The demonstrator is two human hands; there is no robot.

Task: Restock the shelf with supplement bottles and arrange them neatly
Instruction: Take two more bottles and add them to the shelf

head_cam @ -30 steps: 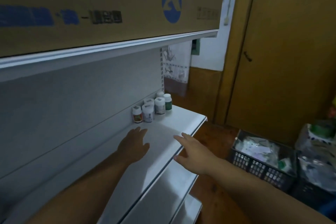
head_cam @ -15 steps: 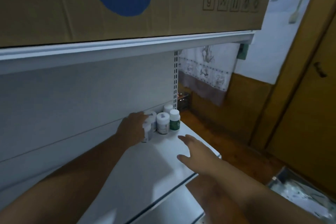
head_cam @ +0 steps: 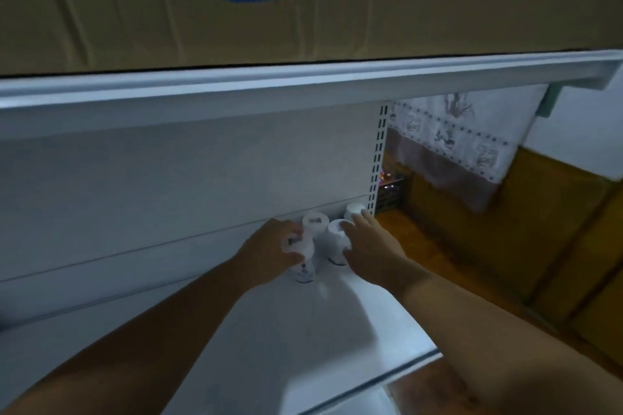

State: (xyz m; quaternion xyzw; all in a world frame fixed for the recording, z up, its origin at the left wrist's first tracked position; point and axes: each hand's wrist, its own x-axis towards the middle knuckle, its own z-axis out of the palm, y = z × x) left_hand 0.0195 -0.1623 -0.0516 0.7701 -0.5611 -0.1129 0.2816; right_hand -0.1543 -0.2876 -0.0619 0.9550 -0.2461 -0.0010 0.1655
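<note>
White shelf (head_cam: 303, 340), far right corner: four white-capped supplement bottles (head_cam: 315, 222) clustered, labels blurred, unreadable; left hand (head_cam: 269, 251) grips the nearest bottle (head_cam: 300, 258); right hand (head_cam: 371, 248) wraps the adjacent one (head_cam: 337, 239); cardboard box (head_cam: 303, 3) above, blue logo, printed "9".

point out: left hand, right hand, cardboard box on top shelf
left hand (head_cam: 269, 246), head view, back of the hand
right hand (head_cam: 372, 251), head view, back of the hand
cardboard box (head_cam: 371, 0), head view, front face

both arms reach far; left hand (head_cam: 269, 248) grips a bottle (head_cam: 301, 254), right hand (head_cam: 372, 248) holds another bottle (head_cam: 336, 239).
</note>
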